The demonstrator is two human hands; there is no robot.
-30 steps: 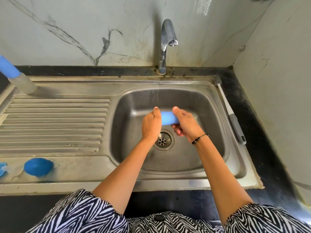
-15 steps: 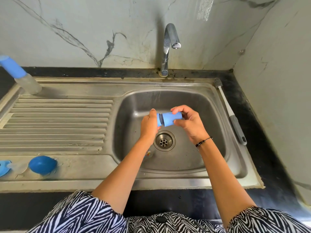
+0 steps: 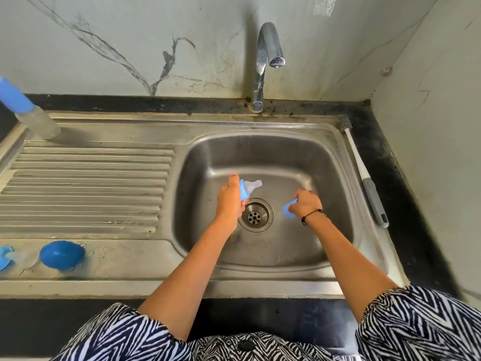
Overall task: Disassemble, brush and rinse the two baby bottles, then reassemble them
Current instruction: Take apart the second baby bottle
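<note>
— Cap off?
— Yes. My left hand (image 3: 229,201) grips the bottle (image 3: 244,192) just left of the drain (image 3: 255,215); my right hand (image 3: 305,204) pinches the cap (image 3: 287,210) right of it.
— Unscrew the collar over the basin.

Bright even daylight, wide-angle bending at edges, motion blur on the right hand (image 3: 305,204).

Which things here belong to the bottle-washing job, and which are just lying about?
Job:
- bottle with teat, in the left hand
- blue cap, in the right hand
- second bottle on the drainer
- loose cap and blue part at the front edge
- brush
- tap, sink

Lying about:
- nothing visible
</note>
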